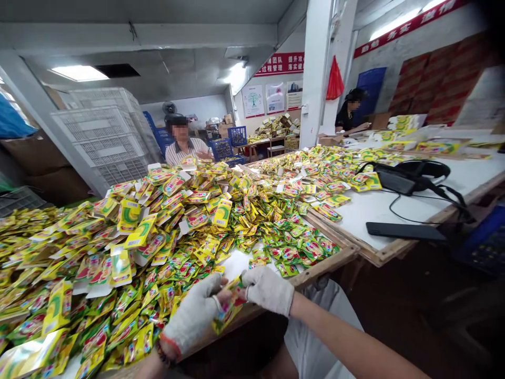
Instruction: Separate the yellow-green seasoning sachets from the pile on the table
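Sachets [232,310], yellow and green with red print, at lower centre of the frame, just above the near edge of the desk [236,263]. Exact count not discernible because of blur. Gripped on the left side by the left hand [197,310], in a white glove with bare fingertips, with thumb and fingers drawn together on the packaging. Pinched at the upper right end by the right hand [268,289], likewise gloved, with fingers curled narrow on the same packaging. Directly beyond the hands, at centre of the frame, a heap of loose sachets [294,245] beside a bare white patch of desk surface. From centre to left of the frame, a large pile of yellow cartons [173,210], several with flaps open, on and among further sachets. At right of the frame, on an adjoining white surface, a black headset [398,179] with cable, near a dark flat device [404,231]. Beyond the pile, a co-worker in a striped top [185,150]; at upper right, another co-worker [347,118] in dark clothing. At upper left, stacked white crates [106,123].
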`<state>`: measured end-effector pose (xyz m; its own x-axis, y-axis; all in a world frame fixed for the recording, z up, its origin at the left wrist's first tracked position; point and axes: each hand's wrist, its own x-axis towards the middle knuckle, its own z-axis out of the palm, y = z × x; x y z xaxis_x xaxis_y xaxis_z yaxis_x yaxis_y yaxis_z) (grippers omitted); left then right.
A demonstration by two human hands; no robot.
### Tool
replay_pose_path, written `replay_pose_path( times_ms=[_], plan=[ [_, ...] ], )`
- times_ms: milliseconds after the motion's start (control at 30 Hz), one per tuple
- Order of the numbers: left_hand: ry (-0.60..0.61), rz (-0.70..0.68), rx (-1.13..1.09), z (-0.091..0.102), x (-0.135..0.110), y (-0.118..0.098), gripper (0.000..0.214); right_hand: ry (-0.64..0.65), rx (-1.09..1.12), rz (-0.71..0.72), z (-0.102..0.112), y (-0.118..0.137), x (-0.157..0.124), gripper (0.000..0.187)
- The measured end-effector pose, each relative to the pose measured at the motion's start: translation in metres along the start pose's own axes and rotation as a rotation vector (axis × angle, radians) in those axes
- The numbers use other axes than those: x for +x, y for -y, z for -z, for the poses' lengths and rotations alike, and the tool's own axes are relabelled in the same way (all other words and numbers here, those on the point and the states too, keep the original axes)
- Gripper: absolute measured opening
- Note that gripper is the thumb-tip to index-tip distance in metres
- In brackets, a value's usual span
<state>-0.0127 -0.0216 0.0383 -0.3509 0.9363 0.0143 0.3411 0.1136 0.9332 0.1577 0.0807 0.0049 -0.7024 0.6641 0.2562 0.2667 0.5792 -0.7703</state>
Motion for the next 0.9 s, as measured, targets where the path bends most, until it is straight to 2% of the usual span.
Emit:
replay_pose_path(
  times_ms=[67, 100, 133, 167, 233, 300, 367, 433, 500, 633, 767, 833, 900],
  plan=[
    [-0.036, -0.075, 0.248, 0.020, 0.020, 0.002, 0.029, -0.139, 0.294, -0.078, 0.022, -0.008, 0.009, 0.025],
    [-0.100, -0.099, 0.430, 0.033, 0.031, 0.004, 0.031, -0.252, 0.487, -0.122, 0.035, -0.012, 0.014, 0.024],
    [-0.187, -0.090, 0.639, 0.047, 0.043, 0.007, 0.031, -0.386, 0.677, -0.145, 0.048, -0.017, 0.019, 0.024],
    [-0.247, -0.037, 0.846, 0.061, 0.055, 0.011, 0.031, -0.473, 0.778, -0.147, 0.059, -0.022, 0.024, 0.026],
    [-0.317, 0.053, 0.989, 0.083, 0.074, 0.020, 0.032, -0.548, 0.860, -0.149, 0.071, -0.031, 0.031, 0.029],
    [-0.316, 0.108, 1.051, 0.097, 0.088, 0.030, 0.035, -0.436, 0.701, -0.183, 0.069, -0.040, 0.035, 0.028],
    [-0.288, 0.126, 1.110, 0.102, 0.095, 0.038, 0.039, -0.199, 0.261, -0.190, 0.057, -0.050, 0.039, 0.023],
    [-0.258, 0.129, 1.164, 0.102, 0.097, 0.045, 0.042, 0.014, -0.206, -0.138, 0.043, -0.058, 0.044, 0.025],
    [-0.225, 0.127, 1.206, 0.102, 0.098, 0.049, 0.043, 0.119, -0.444, -0.085, 0.032, -0.063, 0.049, 0.031],
    [-0.174, 0.133, 1.245, 0.105, 0.098, 0.050, 0.042, 0.192, -0.541, -0.100, 0.029, -0.066, 0.060, 0.049],
    [-0.214, 0.158, 1.273, 0.102, 0.090, 0.038, 0.044, 0.189, -0.621, -0.139, 0.036, -0.063, 0.066, 0.044],
    [-0.303, 0.136, 1.317, 0.089, 0.082, 0.027, 0.050, 0.152, -0.636, -0.158, 0.039, -0.062, 0.066, 0.035],
    [-0.361, 0.032, 1.315, 0.066, 0.072, 0.014, 0.051, 0.091, -0.634, -0.171, 0.042, -0.060, 0.065, 0.026]
  ],
)
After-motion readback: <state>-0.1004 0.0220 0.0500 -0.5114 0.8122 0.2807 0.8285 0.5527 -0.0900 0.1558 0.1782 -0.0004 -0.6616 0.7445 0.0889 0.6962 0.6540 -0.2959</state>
